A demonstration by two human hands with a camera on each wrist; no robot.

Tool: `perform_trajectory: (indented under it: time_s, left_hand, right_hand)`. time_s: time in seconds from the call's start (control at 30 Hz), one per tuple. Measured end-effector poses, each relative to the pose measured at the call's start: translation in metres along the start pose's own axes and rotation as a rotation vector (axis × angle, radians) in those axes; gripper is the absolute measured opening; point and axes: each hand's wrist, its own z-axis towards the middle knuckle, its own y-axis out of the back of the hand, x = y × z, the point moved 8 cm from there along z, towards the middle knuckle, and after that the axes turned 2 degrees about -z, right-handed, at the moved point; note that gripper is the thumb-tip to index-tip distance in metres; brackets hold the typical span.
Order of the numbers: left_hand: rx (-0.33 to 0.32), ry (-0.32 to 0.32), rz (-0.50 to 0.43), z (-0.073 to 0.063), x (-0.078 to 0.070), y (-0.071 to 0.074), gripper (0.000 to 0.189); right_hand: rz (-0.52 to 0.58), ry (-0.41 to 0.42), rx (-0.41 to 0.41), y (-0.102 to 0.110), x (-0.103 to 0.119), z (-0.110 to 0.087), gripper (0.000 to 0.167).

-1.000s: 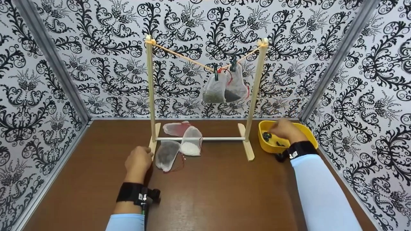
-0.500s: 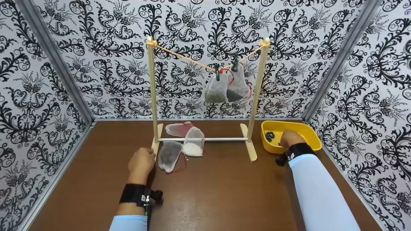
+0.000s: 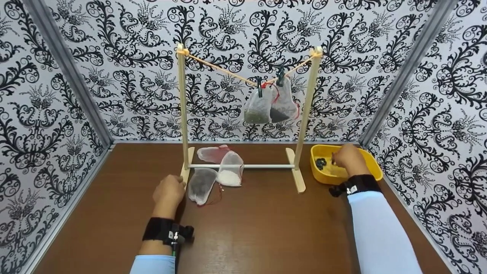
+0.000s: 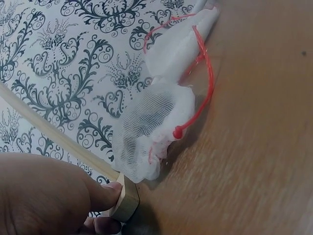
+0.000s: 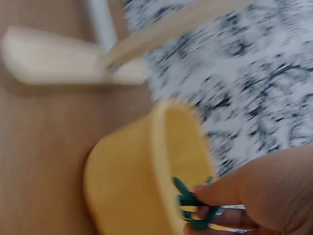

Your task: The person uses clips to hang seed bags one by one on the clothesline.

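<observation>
My left hand (image 3: 168,192) holds the front end of the left wooden foot (image 4: 128,198) of a small clothesline stand (image 3: 183,106), thumb on top. Over the yellow tub (image 3: 323,178), my right hand (image 3: 349,158) pinches a dark green clothes peg (image 5: 198,200) between thumb and fingers. On the sagging orange cord (image 3: 224,71) hang two white mesh bags, one with greenish contents (image 3: 258,110) and one with dark contents (image 3: 281,110), each under a peg. Three more lie by the left foot: a grey-filled bag (image 3: 201,186), a white-filled bag (image 3: 230,173) and a pinkish bag (image 3: 213,154).
Several dark pegs (image 3: 320,163) lie in the tub's left side. The stand's right foot (image 3: 298,180) is left of the tub. A white crossbar (image 3: 266,166) joins both feet low over the brown table (image 3: 243,232). Patterned walls (image 3: 224,30) enclose the back and sides.
My right hand has reached down into the tub and come up again, with a peg now in its fingers. My left hand keeps its hold on the stand's foot.
</observation>
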Motion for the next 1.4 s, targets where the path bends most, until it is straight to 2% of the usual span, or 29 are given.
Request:
perform_trajectory:
  time_s: [0.1,0.23,0.33,0.43,0.57,0.7,0.9,1.03,1.1,1.2,1.3,1.4]
  left_hand:
    - [-0.014,-0.017,0.011,-0.001,-0.001,0.001,0.040]
    - [-0.026,-0.031,0.030,-0.002,-0.002,0.003,0.038]
    - [-0.010,-0.026,0.042,-0.003,-0.004,0.003,0.036]
    - [0.009,-0.028,0.057,-0.004,-0.007,0.004,0.033]
    - [0.013,-0.036,0.077,-0.006,-0.009,0.005,0.033]
    - [-0.006,-0.059,0.078,-0.008,-0.011,0.005,0.033]
    - [-0.030,-0.064,0.079,-0.012,-0.013,0.012,0.027]
    - [-0.053,-0.085,0.063,-0.017,-0.026,0.022,0.036]
    - [-0.076,-0.139,0.043,-0.021,-0.040,0.028,0.043]
    - [-0.092,-0.290,0.020,-0.034,-0.070,0.033,0.051]
    - [-0.066,-0.469,-0.016,-0.051,-0.103,0.032,0.057]
    - [-0.018,-0.605,-0.035,-0.069,-0.129,0.025,0.063]
  right_hand:
    - [0.260,-0.003,-0.035,0.004,0.017,-0.008,0.038]
    - [0.571,0.048,0.013,-0.009,0.048,-0.023,0.052]
    - [0.717,0.085,0.031,-0.026,0.071,-0.035,0.055]
    - [0.838,0.113,0.042,-0.049,0.094,-0.043,0.048]
    - [0.907,0.168,0.013,-0.079,0.125,-0.048,0.037]
    - [0.920,0.250,0.005,-0.102,0.156,-0.055,0.029]
    - [0.916,0.324,0.079,-0.128,0.194,-0.069,0.024]
    - [0.892,0.364,0.135,-0.140,0.212,-0.081,0.023]
    - [0.883,0.387,0.162,-0.143,0.220,-0.086,0.023]
    - [0.878,0.415,0.199,-0.148,0.230,-0.094,0.025]
    - [0.873,0.439,0.224,-0.151,0.237,-0.100,0.027]
    - [0.871,0.459,0.244,-0.153,0.242,-0.105,0.028]
